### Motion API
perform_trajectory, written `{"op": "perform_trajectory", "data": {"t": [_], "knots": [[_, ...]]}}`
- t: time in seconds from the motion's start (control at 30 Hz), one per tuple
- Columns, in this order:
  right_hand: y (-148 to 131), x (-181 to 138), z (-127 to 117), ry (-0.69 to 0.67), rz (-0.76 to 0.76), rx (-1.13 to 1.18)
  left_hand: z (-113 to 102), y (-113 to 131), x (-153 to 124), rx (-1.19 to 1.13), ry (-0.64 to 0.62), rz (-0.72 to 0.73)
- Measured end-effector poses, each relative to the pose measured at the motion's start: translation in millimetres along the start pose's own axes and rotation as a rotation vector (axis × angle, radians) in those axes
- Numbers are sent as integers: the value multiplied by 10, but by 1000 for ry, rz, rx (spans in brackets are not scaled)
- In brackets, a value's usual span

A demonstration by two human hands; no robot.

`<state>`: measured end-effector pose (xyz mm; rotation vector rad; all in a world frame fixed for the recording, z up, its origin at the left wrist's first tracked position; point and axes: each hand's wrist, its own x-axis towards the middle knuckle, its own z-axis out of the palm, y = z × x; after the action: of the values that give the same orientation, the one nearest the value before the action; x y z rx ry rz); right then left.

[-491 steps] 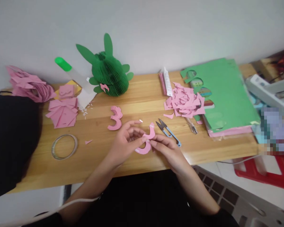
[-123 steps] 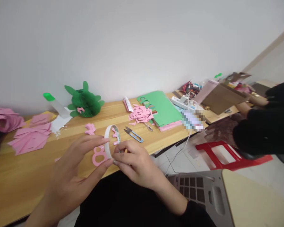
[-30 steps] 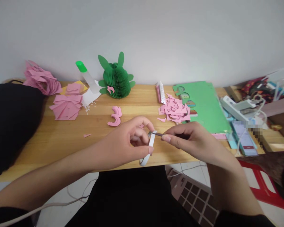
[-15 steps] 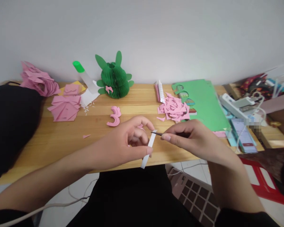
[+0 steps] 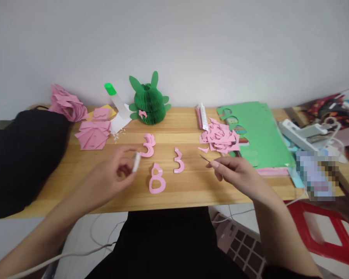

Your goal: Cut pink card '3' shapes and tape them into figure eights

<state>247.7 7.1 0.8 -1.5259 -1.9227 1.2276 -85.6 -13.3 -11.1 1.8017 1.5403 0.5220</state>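
Note:
My left hand (image 5: 112, 174), left of the pink cut-outs, is pinched on a small white strip (image 5: 136, 162). My right hand (image 5: 235, 170) grips a pair of thin dark tweezers (image 5: 205, 158), their tips pointing left over the table. Between the hands lie a pink paper piece shaped like an 8 (image 5: 157, 185) and a curvy pink piece like a 3 (image 5: 179, 166). Small whitish patches show on both. Just beyond my left fingertips sits a layered stack of curved pink pieces (image 5: 149, 143).
A green honeycomb paper figure (image 5: 149, 104) stands at the back, a green-capped glue bottle (image 5: 116, 99) leaning beside it. Pink scraps (image 5: 219, 135), a white tube (image 5: 204, 117) and green sheets (image 5: 264, 135) lie right. Folded pink paper (image 5: 94, 134) and a black bag (image 5: 31, 159) are left.
My hands have moved apart; the left went left with the white strip, the right slightly right with the tweezers. The two pink cut-outs between them are now uncovered.

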Motion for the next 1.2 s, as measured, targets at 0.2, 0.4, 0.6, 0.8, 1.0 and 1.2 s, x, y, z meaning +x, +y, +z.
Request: {"op": "perform_trajectory", "data": {"t": [0.2,0.4,0.6,0.8,1.0,1.2], "knots": [[283,-58,372,-15,54,121,-268,-650,-223,457,149,-202],[200,-116,699,-80,123,347,-221,-541,-245,126,407,-220],[-148,-193,999,22,-18,657,126,31,-172,-538,457,-164],[-398,-280,1186,4,-139,966,374,594,-47,-1149,246,-182],[-403,-310,1233,5,-167,1079,497,745,13,-1192,171,-170],[-400,-308,1259,103,-178,1106,590,826,-4,-1099,250,-112]]}}
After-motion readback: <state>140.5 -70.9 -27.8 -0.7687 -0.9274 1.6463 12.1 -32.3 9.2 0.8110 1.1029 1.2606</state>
